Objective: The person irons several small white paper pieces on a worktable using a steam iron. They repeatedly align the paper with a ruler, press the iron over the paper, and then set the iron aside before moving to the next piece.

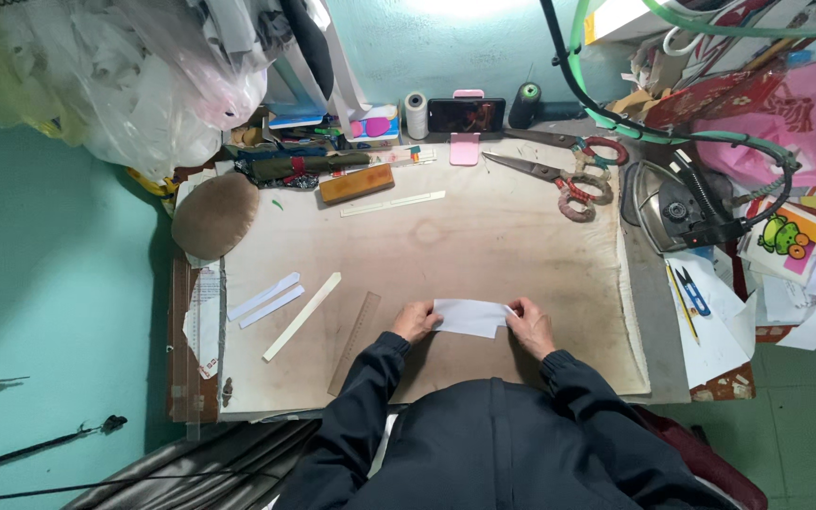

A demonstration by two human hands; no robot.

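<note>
A small white piece of fabric or paper (469, 317) lies on the padded work table (446, 236), near its front edge. My left hand (415, 321) pinches its left end and my right hand (530, 324) pinches its right end, holding it flat between them. A clear ruler (355, 341) lies just left of my left hand. Further left lie a long white strip (302, 316) and two shorter white strips (266, 300).
Large scissors (559, 175) with wrapped handles lie at the back right, an iron (677, 210) beside them. A phone on a pink stand (466, 118), thread spools (416, 114), a wooden block (357, 183) and a brown pressing cushion (215, 215) line the back and left. Blue snips (692, 292) rest at right.
</note>
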